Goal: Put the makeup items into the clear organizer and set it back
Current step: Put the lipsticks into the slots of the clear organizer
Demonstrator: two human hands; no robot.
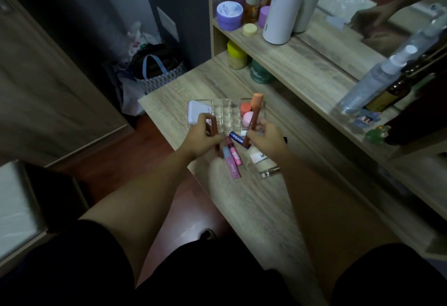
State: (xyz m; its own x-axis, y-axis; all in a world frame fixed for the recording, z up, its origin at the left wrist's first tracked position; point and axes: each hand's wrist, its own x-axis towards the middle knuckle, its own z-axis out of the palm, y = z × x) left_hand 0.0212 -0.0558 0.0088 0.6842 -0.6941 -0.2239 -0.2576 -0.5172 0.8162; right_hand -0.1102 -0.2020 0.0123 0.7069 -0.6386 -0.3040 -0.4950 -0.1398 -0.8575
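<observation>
The clear organizer (226,114) stands on the wooden dresser top, with a white compact (195,112) at its left end and an orange-capped item (245,107) and a pink-capped item (248,117) in its right section. My left hand (202,140) grips a brown-red tube (212,125) just in front of the organizer. My right hand (266,139) holds a long tube with a peach cap (256,107), tilted over the right section. Loose on the surface between my hands lie a blue Nivea stick (237,139), a pink tube (235,154) and a pink-and-blue tube (231,164).
A white-labelled tube (260,159) and a clear-ended stick (271,171) lie below my right hand. The shelf behind holds jars (229,15), a white cylinder (283,10) and a spray bottle (375,80). A mirror (377,10) stands at the right. A bag (157,68) sits on the floor at the left.
</observation>
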